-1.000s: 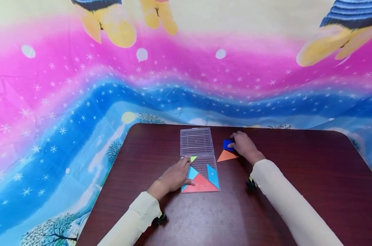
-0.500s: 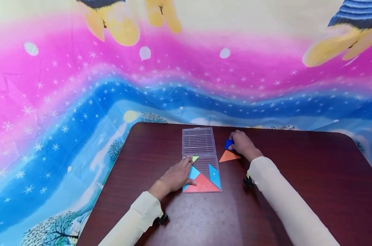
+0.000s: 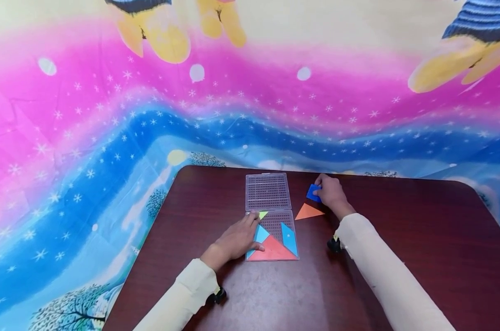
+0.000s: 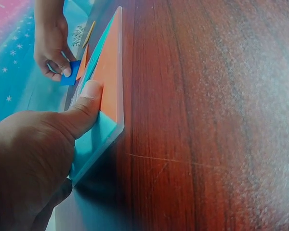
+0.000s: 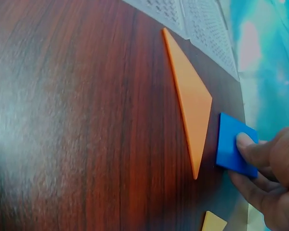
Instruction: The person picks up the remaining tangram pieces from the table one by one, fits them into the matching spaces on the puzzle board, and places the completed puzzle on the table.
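Observation:
My left hand (image 3: 237, 236) grips the left side of a clear plastic tangram case (image 3: 270, 261), its thumb across the coral triangle (image 3: 275, 250). Its fingers partly cover a light-blue triangle (image 3: 262, 233) and a yellow-green piece (image 3: 263, 215). At the right side of the case lies a blue parallelogram (image 3: 288, 240). Beyond the case on the right, my right hand (image 3: 332, 194) pinches a blue square tangram piece (image 5: 229, 147) between thumb and fingers, tilted in the right wrist view. Just nearer than the square, an orange triangle (image 3: 309, 212) lies flat on the table.
The case's perforated lid (image 3: 268, 192) lies open behind its base. A yellow piece (image 5: 213, 222) sits on the table near my right hand, hidden in the head view. The brown table (image 3: 299, 299) ends at a patterned cloth backdrop (image 3: 250, 110).
My right hand has shifted slightly right with the blue square, which has turned and now stands apart from the orange triangle. My left hand stays on the case.

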### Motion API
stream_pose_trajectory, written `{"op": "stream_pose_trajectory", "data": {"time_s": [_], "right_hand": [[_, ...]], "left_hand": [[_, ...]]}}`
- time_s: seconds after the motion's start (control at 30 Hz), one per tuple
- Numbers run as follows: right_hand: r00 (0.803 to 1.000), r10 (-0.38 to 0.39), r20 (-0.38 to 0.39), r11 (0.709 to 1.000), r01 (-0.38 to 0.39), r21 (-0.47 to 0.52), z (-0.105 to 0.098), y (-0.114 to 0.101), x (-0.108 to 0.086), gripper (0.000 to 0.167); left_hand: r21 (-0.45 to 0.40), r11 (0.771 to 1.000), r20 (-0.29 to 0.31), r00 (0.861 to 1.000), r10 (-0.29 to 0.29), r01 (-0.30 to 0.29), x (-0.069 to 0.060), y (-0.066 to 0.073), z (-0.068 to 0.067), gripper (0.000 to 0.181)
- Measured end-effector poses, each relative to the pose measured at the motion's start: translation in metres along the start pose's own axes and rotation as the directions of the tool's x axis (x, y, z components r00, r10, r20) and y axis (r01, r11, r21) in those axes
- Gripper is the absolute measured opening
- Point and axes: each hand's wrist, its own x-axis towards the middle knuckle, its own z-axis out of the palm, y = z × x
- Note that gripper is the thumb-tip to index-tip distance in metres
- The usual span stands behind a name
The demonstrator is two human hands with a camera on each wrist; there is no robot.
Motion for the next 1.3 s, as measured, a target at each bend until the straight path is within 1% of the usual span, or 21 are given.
{"op": "stream_pose_trajectory", "data": {"time_s": [0.17, 0.23, 0.33, 0.5, 0.7, 0.97, 1.13, 1.3], "right_hand": [[0.994, 0.018, -0.11, 0.999, -0.014, 0.03, -0.005, -0.002, -0.002, 0.025], [0.99, 0.026, -0.14, 0.999, -0.02, 0.046, -0.007, -0.004, -0.003, 0.026], [0.985, 0.051, -0.163, 0.995, -0.037, 0.09, -0.009, -0.006, -0.005, 0.027], [0.983, 0.091, -0.159, 0.986, -0.066, 0.156, -0.011, -0.012, -0.009, 0.03], [0.985, 0.076, -0.154, 0.985, -0.051, 0.164, -0.008, -0.024, -0.016, 0.031], [0.986, 0.066, -0.151, 0.983, -0.039, 0.179, -0.001, -0.04, -0.022, 0.03], [0.988, 0.062, -0.139, 0.983, -0.036, 0.182, 0.006, -0.046, -0.025, 0.028], [0.992, 0.068, -0.11, 0.978, -0.044, 0.203, 0.011, -0.055, -0.029, 0.027]], "left_hand": [[0.0, 1.0, 0.009, 1.0, -0.009, 0.009, 0.001, 0.0, 0.0, 0.093], [-0.003, 1.0, 0.008, 1.0, -0.011, 0.011, 0.0, 0.0, 0.0, 0.094], [-0.012, 1.0, 0.011, 1.0, -0.013, 0.014, 0.0, 0.0, 0.0, 0.094], [-0.022, 1.0, 0.002, 1.0, -0.007, 0.007, -0.001, 0.0, -0.001, 0.092], [-0.02, 1.0, 0.002, 1.0, 0.002, -0.002, 0.0, -0.001, 0.0, 0.091], [-0.023, 1.0, 0.013, 1.0, -0.011, 0.011, -0.001, -0.001, -0.003, 0.091], [-0.008, 1.0, 0.001, 1.0, 0.002, -0.002, 0.0, -0.001, -0.001, 0.09], [0.006, 1.0, -0.01, 1.0, 0.012, -0.012, 0.0, -0.001, 0.0, 0.089]]}}
